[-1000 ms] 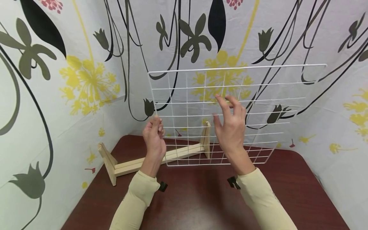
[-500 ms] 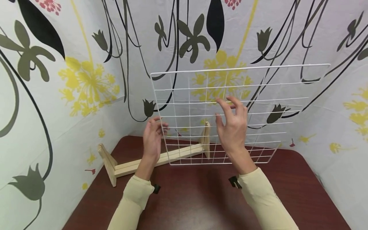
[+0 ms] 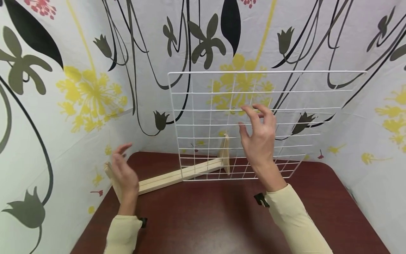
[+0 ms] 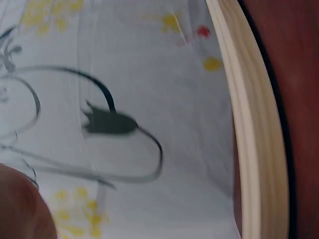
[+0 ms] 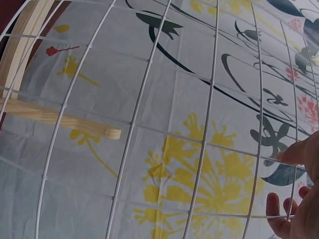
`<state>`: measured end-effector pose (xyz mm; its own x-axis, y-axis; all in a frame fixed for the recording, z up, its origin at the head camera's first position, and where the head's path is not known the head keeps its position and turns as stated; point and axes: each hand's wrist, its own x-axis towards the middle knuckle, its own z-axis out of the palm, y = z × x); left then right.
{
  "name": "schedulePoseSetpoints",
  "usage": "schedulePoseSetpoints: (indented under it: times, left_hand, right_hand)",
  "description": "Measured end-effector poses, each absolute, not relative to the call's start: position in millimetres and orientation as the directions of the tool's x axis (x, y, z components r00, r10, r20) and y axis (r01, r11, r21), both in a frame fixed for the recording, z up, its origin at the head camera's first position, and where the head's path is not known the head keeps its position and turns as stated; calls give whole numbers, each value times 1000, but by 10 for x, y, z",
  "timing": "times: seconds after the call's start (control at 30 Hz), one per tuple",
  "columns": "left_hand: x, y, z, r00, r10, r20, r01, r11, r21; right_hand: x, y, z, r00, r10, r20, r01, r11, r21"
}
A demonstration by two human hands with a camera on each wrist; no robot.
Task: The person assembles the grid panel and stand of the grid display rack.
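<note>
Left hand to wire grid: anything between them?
Head view: nothing held between. The left hand hangs open, apart from the wire grid; behind the gap lie the wooden stand's rail, the table and the backdrop.

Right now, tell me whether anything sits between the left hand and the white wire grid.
Nothing visible does. The left hand hangs open, off to the left of the wire grid, with only the wooden stand low behind it.

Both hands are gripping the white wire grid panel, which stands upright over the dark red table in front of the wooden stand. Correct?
Not quite. Only the right hand is at the wire grid panel. The head view shows the left hand open and apart from it, near the wooden stand. The rest holds.
</note>
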<state>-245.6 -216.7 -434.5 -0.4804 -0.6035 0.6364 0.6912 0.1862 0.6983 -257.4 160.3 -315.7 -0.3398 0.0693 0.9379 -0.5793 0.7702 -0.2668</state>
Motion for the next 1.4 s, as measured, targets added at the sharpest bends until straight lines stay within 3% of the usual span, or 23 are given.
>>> schedulePoseSetpoints:
  times: [0.07,0.13,0.23,0.33,0.43,0.63,1.0,1.27,1.4]
  left_hand:
    - [-2417,-2335,-4385,-380,-699,605,674,239,699]
    - [-2379,-2481,-4429,-347,-780,520,636,212,742]
    - [-2320,-2656,-4512,-443,-841,311,523,39,851]
    - [-2251,-2781,-4643,-581,-805,115,321,-97,942]
    - [-2211,-2867,-4791,-670,-742,3,165,-146,975]
    - [-2205,-2992,-4927,-785,-620,11,73,-75,995]
    - [-2624,-2853,-4997,-851,-506,138,117,74,990]
    - [-2851,-2597,-4947,-907,-400,131,121,49,991]
    - [-2921,-2456,-4894,-907,-391,154,156,28,987]
  right_hand:
    - [-2551,1606,-3139,-340,70,938,-579,770,-267]
    - [-2519,1606,-3119,-338,67,939,-578,773,-264]
    - [-2455,1594,-3083,-332,58,941,-583,772,-253]
    - [-2386,1564,-3061,-329,39,944,-595,768,-239]
    - [-2333,1536,-3053,-331,26,943,-607,760,-234]
    - [-2277,1543,-3069,-335,25,942,-610,756,-237]
    - [-2208,1697,-3030,-339,33,940,-600,762,-243]
    - [-2129,1740,-3012,-340,28,940,-597,766,-239]
    - [-2090,1743,-3020,-342,33,939,-594,767,-243]
